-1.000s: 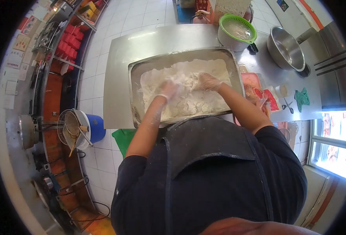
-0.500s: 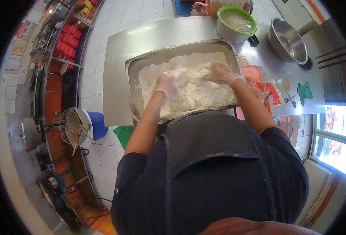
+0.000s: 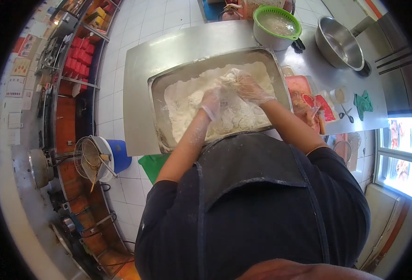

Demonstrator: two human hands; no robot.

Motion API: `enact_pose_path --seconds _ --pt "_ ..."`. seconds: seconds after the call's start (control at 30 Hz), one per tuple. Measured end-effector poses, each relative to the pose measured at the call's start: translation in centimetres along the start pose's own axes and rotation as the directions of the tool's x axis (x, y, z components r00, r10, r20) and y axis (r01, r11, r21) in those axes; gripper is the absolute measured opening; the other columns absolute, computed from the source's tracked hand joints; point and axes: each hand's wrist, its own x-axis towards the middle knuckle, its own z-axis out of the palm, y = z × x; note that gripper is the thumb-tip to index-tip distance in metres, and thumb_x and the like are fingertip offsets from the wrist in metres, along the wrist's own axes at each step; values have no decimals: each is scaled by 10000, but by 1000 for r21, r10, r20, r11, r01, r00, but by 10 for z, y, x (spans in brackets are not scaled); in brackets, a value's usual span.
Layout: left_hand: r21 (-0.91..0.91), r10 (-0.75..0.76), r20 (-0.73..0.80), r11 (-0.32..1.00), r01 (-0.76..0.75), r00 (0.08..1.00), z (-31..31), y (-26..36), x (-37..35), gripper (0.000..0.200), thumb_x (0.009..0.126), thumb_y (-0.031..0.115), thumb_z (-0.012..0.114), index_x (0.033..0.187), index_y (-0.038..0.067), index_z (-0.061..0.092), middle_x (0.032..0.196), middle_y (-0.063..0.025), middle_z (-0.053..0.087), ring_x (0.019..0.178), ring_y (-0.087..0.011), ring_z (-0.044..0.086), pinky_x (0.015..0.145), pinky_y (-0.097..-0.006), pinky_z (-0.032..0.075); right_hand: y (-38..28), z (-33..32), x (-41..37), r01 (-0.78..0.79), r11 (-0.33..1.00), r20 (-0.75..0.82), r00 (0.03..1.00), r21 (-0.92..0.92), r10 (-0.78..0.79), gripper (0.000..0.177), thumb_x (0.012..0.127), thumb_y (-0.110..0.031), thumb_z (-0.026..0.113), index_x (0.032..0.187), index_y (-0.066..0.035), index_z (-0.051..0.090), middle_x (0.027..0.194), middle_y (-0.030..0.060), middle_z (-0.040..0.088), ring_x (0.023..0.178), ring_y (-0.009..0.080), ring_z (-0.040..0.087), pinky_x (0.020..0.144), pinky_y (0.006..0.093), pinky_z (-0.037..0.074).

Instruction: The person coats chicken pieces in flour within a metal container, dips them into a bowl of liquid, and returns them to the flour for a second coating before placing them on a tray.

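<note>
A deep metal tray holds a thick bed of white flour, with several flour-coated lumps in it. Both my hands are inside the tray in clear, flour-dusted plastic gloves. My left hand is low over the middle of the flour, its fingers blurred and partly hidden. Just to its right, my right hand has its fingers curled over a flour-coated piece near the tray's far side. What lies under the coating cannot be made out.
On the steel table stand a pot with a green strainer and a steel bowl. To the right are a red tray, scissors and a green cloth. A blue bucket stands at left.
My right hand has moved left and farther into the tray. My left hand has shifted slightly right, so the two hands are closer together.
</note>
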Motion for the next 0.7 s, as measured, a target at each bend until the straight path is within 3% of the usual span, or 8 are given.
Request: enact_pose_path --seconds 0.07,0.17,0.37,0.43,0.5,0.57,0.67,0.7 --pt "33 -134 -98 990 138 986 6 21 -14 298 1010 303 517 1099 47 643 981 -88 700 910 -213 675 796 -361 548 0 -10 4 -17 993 -15 1000 121 19 362 928 -357 653 1020 -8 618 883 119 671 823 214 623 757 364 504" --pt "142 -27 38 990 22 999 -11 30 -22 498 1037 457 406 1216 34 596 1101 -90 664 932 -192 648 832 -351 532 11 -39 8 -363 896 67 931 257 358 309 941 -301 638 1039 -8 626 948 113 653 882 149 588 791 308 489" --pt "-244 191 195 959 -141 962 6 32 -14 438 1052 377 403 1147 1 607 977 -101 694 978 -227 650 876 -370 502 4 -33 2 -200 977 -9 979 79 202 278 965 -258 614 1105 -17 610 1008 71 641 857 122 584 717 287 503" --pt "336 418 99 840 -426 903 -8 1 12 447 1051 396 401 1113 7 611 964 -91 690 930 -218 650 856 -352 515 14 -24 2 -190 969 65 981 159 181 304 965 -276 617 1124 -17 597 1006 60 636 838 119 578 714 286 501" --pt "367 479 90 799 -476 873 -9 0 13 450 1047 417 408 1075 19 616 949 -80 686 883 -208 646 822 -340 525 1 -25 6 -300 889 136 954 347 268 319 970 -282 611 1144 -15 587 1015 52 635 844 122 579 735 286 502" --pt "-156 363 108 926 -345 925 -13 2 7 447 1040 437 424 1031 36 621 932 -68 682 835 -197 638 774 -334 532 -19 -35 6 -440 691 192 892 574 409 322 974 -281 605 1149 -11 586 1025 48 636 857 129 582 763 286 503" --pt "-578 228 185 812 -82 956 -31 5 5 438 1029 459 441 1007 60 620 940 -64 687 825 -185 645 743 -348 542 -39 -57 3 -478 503 231 849 720 476 275 997 -246 572 1168 -32 582 1030 60 632 967 148 617 818 288 524" --pt "-570 214 154 817 -90 965 -40 3 6 432 1028 457 442 1008 64 621 933 -62 684 824 -189 646 744 -353 544 -18 -58 3 -402 670 119 896 624 427 284 991 -263 581 1138 -20 594 1014 60 639 921 143 615 777 294 524"
